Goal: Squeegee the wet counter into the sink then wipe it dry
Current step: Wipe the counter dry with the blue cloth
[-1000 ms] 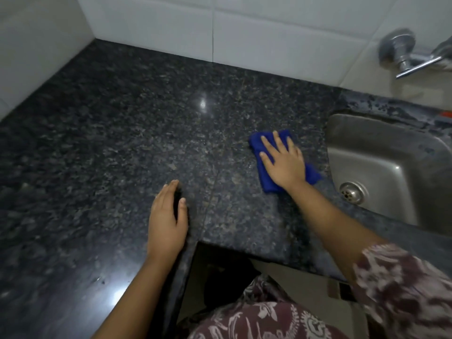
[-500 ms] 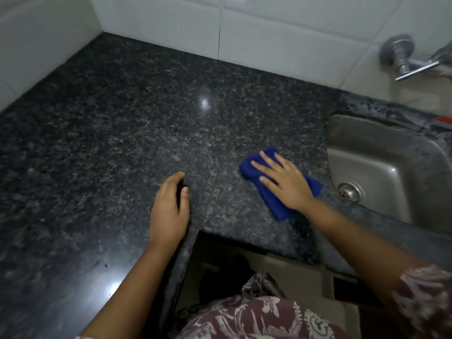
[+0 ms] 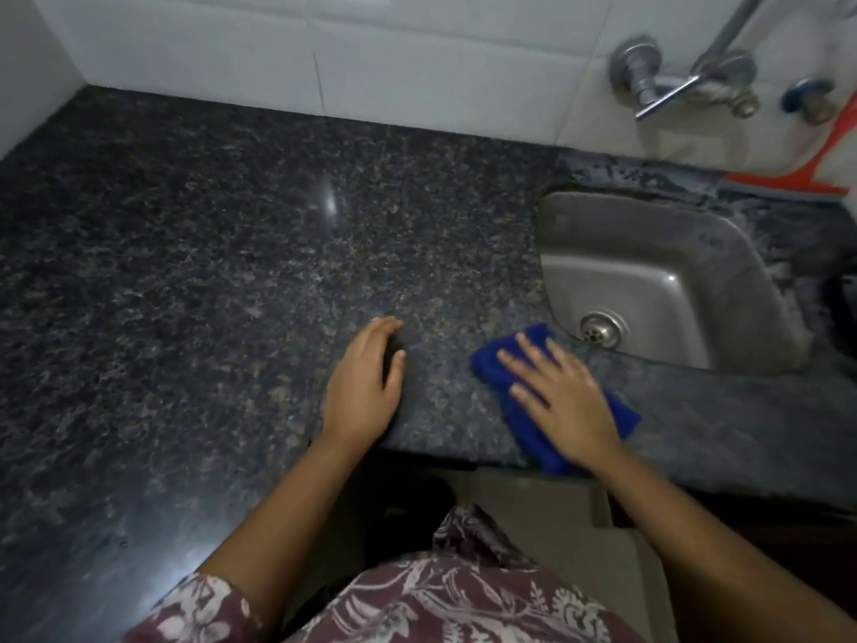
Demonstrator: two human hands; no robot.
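Counter: cloth has shifted to the front edge beside the sink, under right hand, fingers spread flat; left hand rests, fingers together. Drying underway.

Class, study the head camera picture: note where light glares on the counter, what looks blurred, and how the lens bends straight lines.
Head view: dim light, with a bright glare spot on the counter and a softer sheen lower left. Head view: the right hand and blue cloth look slightly smeared. Head view: the wide lens bows the tiled wall's base line.
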